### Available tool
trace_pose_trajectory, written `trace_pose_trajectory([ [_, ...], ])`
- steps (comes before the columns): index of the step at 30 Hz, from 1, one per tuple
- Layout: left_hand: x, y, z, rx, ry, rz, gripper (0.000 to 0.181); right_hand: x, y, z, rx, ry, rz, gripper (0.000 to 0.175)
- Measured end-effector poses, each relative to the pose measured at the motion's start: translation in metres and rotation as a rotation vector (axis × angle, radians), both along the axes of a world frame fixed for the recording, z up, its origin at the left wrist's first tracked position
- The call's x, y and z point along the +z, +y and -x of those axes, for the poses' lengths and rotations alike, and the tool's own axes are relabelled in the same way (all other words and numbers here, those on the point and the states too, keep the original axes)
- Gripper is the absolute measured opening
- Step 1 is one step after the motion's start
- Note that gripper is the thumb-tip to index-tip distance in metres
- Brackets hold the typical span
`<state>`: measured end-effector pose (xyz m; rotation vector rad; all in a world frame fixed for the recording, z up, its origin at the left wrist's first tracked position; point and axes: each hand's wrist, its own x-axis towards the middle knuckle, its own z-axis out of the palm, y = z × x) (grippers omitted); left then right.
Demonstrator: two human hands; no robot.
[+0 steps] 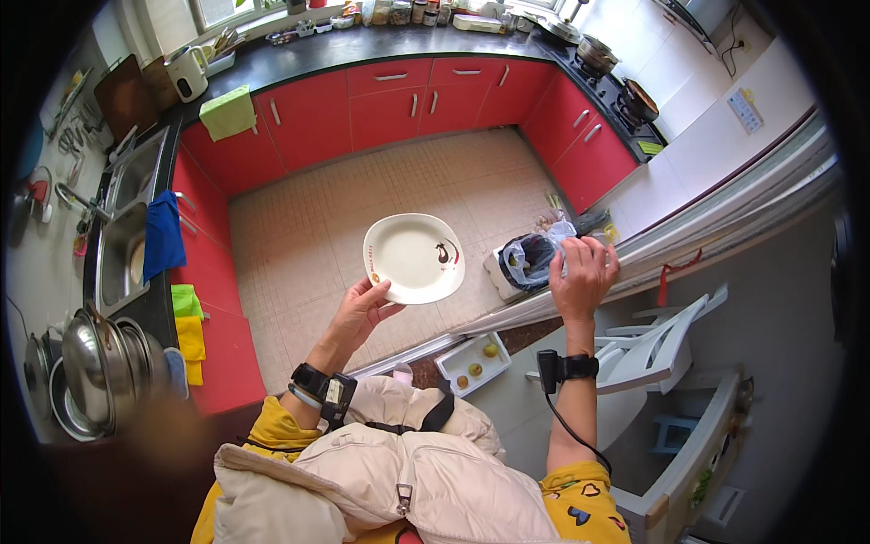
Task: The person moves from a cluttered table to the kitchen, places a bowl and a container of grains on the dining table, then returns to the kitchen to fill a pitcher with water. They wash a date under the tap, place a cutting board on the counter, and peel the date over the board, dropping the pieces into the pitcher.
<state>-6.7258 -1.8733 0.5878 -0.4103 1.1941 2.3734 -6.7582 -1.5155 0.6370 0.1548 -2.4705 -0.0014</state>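
My left hand [367, 306] grips the near left rim of a cream rounded-square plate [408, 255], thumb on top. The plate is held level above the floor and carries a dark and red printed motif on its right side. My right hand [583, 275] is raised at the edge of a white folding door [652, 255], its fingers bent. Whether those fingers grip the door or only overlap it in view, I cannot tell. Just left of that hand, a bin lined with a plastic bag [527, 262] stands on the floor.
Red cabinets [380, 102] and a black countertop [326, 56] run around the kitchen. At left is a double sink [115, 238] beside stacked steel pots [102, 370]. Pans stand on the gas stove [622, 112]. A white tray with fruit [476, 364] and white chair [656, 340] are nearby.
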Motion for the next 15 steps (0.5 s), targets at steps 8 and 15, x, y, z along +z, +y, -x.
trace_pose_trajectory([
  [8, -0.003, 0.0, 0.061, -0.02, 0.033, 0.006, 0.033, -0.012, 0.013, 0.031, -0.204, 0.044, 0.05, 0.012],
  [15, -0.003, -0.024, 0.114, 0.034, 0.055, -0.049, 0.029, -0.056, -0.077, 0.121, 0.218, -0.288, 0.755, 0.014],
])
